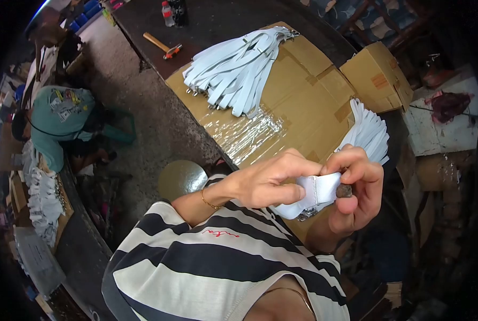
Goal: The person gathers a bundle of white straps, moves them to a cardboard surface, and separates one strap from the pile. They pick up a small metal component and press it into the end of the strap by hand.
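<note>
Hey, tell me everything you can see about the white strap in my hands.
The white strap is a flat, smooth band, leather-like or synthetic, folded over, with a dark seam line across it and small metal hardware at its lower edge. The left hand pinches one side, the right hand the other, above the striped shirt. A small dark brown object in the right hand touches its end.

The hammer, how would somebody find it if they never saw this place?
Look at the long dark table and follow the cardboard sheet to its far end, past the pile of white straps. The hammer lies there on the bare dark top. Only it has a pale wooden handle and an orange-marked head.
</note>
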### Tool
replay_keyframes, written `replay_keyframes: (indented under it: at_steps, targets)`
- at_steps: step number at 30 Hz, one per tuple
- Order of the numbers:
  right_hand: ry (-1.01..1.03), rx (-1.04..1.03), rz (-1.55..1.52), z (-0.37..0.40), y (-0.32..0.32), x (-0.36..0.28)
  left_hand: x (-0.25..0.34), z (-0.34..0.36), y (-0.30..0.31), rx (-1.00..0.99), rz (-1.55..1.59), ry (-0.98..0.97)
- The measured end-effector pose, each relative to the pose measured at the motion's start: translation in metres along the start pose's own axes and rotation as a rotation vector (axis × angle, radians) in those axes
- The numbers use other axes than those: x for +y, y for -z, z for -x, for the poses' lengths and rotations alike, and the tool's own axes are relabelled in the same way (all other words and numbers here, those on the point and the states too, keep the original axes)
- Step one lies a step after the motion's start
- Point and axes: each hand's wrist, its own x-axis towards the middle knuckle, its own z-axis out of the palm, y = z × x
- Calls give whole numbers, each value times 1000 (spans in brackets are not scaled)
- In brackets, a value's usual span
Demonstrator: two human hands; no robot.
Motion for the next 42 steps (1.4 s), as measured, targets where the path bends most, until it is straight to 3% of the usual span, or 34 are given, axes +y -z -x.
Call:
replay_keyframes:
  at_steps: [4,10,18,21,25,31,36,42]
  targets:
    - [5,-78,38,2,7,-6,-7,3,-4,-2,67,73]
    - [14,-190,93,4,15,-11,-12,0,-10,17,104,-93]
    - [100,-247,216,-4,16,-8,5,2,-10,32,-224,138]
    - [120,-233,261,-4,12,-4,-2,5,-15,156,-284,107]
    - [128,-226,271,-3,12,6,4,2,-7,78,-361,208]
    - [106,-145,160,0,20,16,-12,-1,-17,258,-270,85]
    - [79,-75,79,5,34,20,-1,-19,-10,59,-163,231]
    - [8,-153,4,9,57,22,-4,-31,-11,-5,-76,301]
